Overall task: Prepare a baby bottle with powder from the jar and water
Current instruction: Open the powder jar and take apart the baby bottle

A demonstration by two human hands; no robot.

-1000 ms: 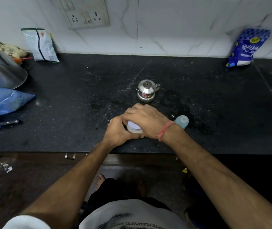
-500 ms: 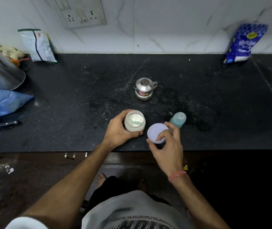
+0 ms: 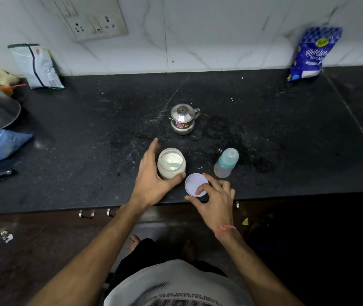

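Jar (image 3: 171, 163) upright on black counter (image 3: 88, 133), near front edge, lid off; white powder inside, pale green scoop lying on powder. Left hand (image 3: 152, 175) loosely cupped round jar's left side, fingers nearly straight, thumb touching jar base. Lid (image 3: 196, 184) white, just right of jar, pinched by right hand (image 3: 214, 198) at near rim. Baby bottle (image 3: 226, 162) upright right of lid, teal cap on; contents cannot tell. Steel pot (image 3: 184, 119) behind jar, lidded. Sugar bag (image 3: 313, 53) against wall, far right.
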